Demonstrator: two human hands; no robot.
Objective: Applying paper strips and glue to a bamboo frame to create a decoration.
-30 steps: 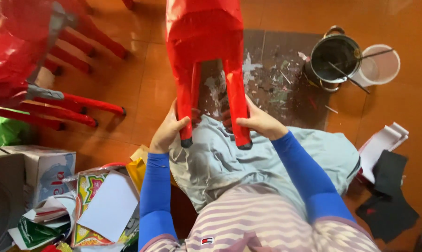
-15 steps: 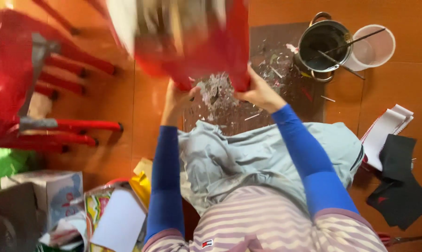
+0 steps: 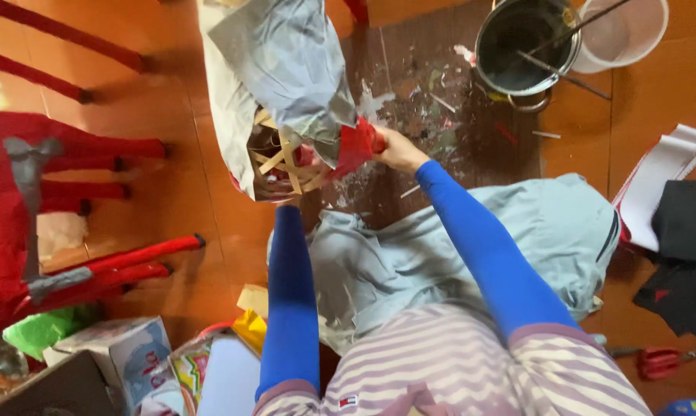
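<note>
The frame point(image 3: 286, 100) is a hollow papier-mâché piece built on woven bamboo strips. It is held up off the floor, tilted, with its open underside turned toward the camera. Its upper part is covered in crumpled grey paper with a whitish edge down the left side. Red paper wraps the lower right corner. Inside the opening, pale tan strips cross each other in a loose lattice, with dark hollow space behind them. The right hand point(image 3: 394, 148) grips the red corner from the right. The left hand point(image 3: 275, 192) is under the lower edge by the lattice and mostly hidden by it. The top of the frame runs out of view.
</note>
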